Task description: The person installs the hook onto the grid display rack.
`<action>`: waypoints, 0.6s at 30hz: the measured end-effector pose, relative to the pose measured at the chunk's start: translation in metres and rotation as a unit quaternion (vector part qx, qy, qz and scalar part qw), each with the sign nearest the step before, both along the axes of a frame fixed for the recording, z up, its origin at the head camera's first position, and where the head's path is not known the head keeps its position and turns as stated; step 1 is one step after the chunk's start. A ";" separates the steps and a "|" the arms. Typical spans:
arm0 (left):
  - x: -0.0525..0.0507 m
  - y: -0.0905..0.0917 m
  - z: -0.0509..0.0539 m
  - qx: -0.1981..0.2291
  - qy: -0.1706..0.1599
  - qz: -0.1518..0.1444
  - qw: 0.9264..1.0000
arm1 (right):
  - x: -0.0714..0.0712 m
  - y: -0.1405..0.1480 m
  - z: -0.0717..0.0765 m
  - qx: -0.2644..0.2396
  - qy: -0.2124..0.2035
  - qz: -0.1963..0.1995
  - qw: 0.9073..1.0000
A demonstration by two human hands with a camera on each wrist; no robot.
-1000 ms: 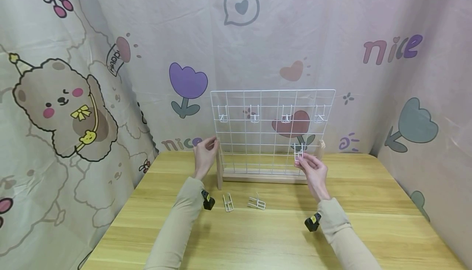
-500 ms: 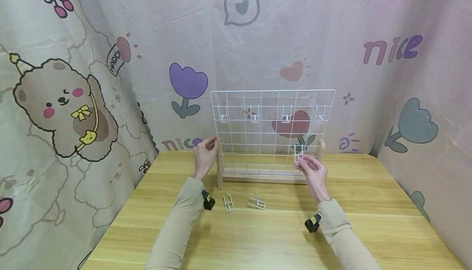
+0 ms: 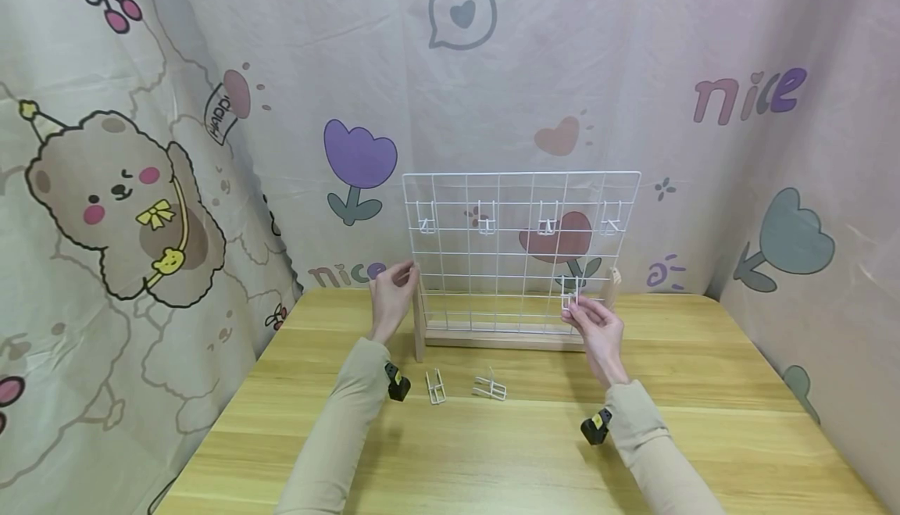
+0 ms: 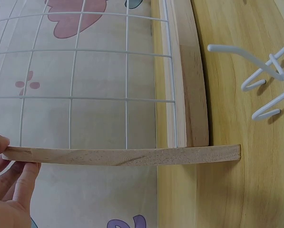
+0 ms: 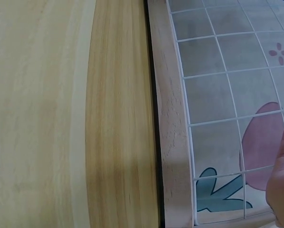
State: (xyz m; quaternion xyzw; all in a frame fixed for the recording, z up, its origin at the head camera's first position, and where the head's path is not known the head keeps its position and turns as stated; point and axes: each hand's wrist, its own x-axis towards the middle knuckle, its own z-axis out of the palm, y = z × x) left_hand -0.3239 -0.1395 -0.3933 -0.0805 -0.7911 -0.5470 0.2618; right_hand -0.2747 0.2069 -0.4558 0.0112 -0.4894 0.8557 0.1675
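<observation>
A white wire grid panel [image 3: 520, 173] stands upright in a wooden base [image 3: 502, 339]. My left hand [image 3: 391, 296] pinches the upper end of the left wooden side post [image 4: 122, 156], fingers on one face and thumb on the other. At the grid's lower right, my right hand [image 3: 599, 331] pinches a small white wire hook [image 3: 566, 302] by its lower part, its two prongs upward against the wires. Whether the prongs are seated cannot be told. In the right wrist view, only part of the right hand [image 5: 280, 183] shows, and the hook is hidden.
Several white hooks, such as the leftmost hook [image 3: 426, 226], hang in a row high on the grid. Two loose hooks lie on the wooden table [image 3: 492, 460]: a left one [image 3: 437, 398] and a right one [image 3: 496, 391]. A printed curtain [image 3: 281, 46] hangs behind.
The hook in my right hand has come down very slightly against the grid. My left hand keeps its grip on the side post, and the loose hooks lie unmoved.
</observation>
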 end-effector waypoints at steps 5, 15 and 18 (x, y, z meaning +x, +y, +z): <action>-0.001 -0.001 0.001 0.003 -0.022 -0.005 1.000 | 0.000 -0.001 0.000 -0.003 -0.003 -0.002 1.000; 0.000 0.000 0.002 0.005 -0.030 0.001 1.000 | 0.002 -0.001 -0.002 0.007 -0.019 -0.008 1.000; 0.000 0.000 0.002 0.003 -0.028 0.003 1.000 | 0.002 -0.002 -0.003 0.010 -0.023 -0.010 1.000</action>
